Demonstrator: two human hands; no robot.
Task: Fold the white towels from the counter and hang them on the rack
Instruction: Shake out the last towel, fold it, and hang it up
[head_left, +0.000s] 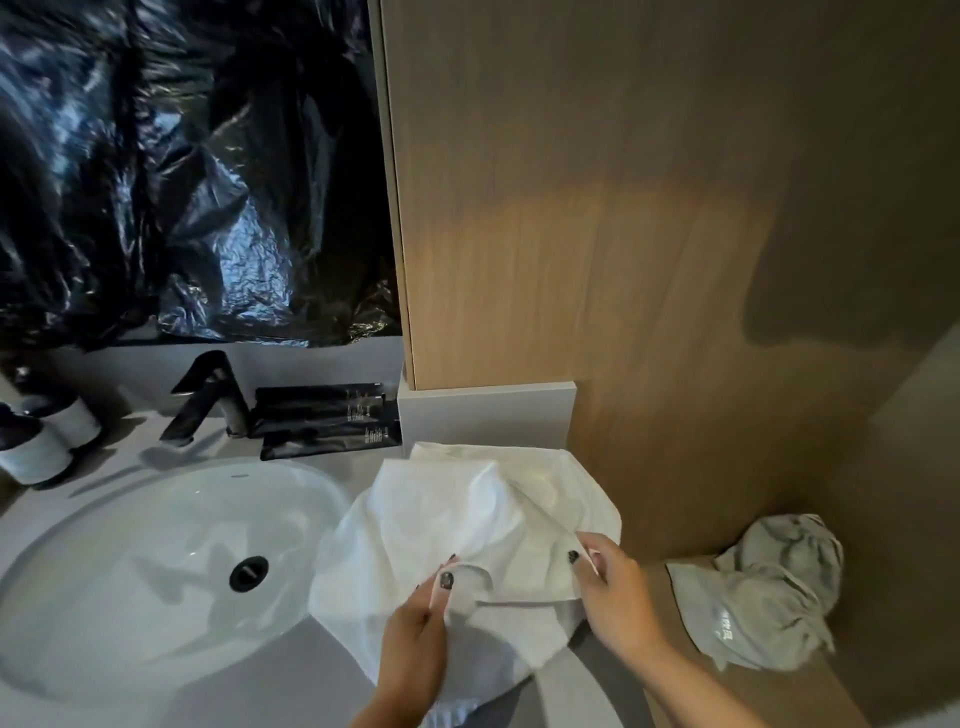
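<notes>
Pinching a white towel (467, 525) at the worktop (291, 670), just right of the sink (156, 561).

Lying crumpled on the grey worktop just right of the sink, with its near edge hanging over the front and its left edge reaching the sink rim. Being pinched at a fold near the front by the left hand (415, 644), thumb and fingertips curled round the cloth; being pinched at a hem strip by the right hand (613, 597), a little further from the sink. Standing behind the sink: a black faucet (208, 395), with black packets (327, 421) to its right. Resting left of the sink: two white-wrapped bottles (47, 436). Lying well right of the sink on a lower ledge: a grey cloth (763, 597).
</notes>
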